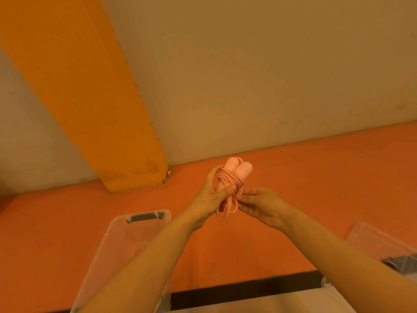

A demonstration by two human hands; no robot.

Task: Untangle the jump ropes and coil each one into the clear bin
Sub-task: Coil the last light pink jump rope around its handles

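Note:
A pink jump rope (pixel 234 175) is bundled in front of me, its two handles side by side and pointing up, with cord wound round them and loops hanging below. My left hand (pixel 214 195) grips the handles and the coil, thumb pressed across the cord. To its right, my right hand (pixel 259 205) pinches a strand of the cord by the hanging loops. A clear bin (pixel 121 240) with a dark handle on its far rim stands at the lower left, under my left forearm. Its inside is partly hidden by that arm.
The floor (pixel 316 177) is orange and meets a beige wall behind. An orange pillar (pixel 90 98) runs down the wall at the left. A second clear plastic piece (pixel 374 242) with a dark part lies at the lower right. A black strip crosses the bottom.

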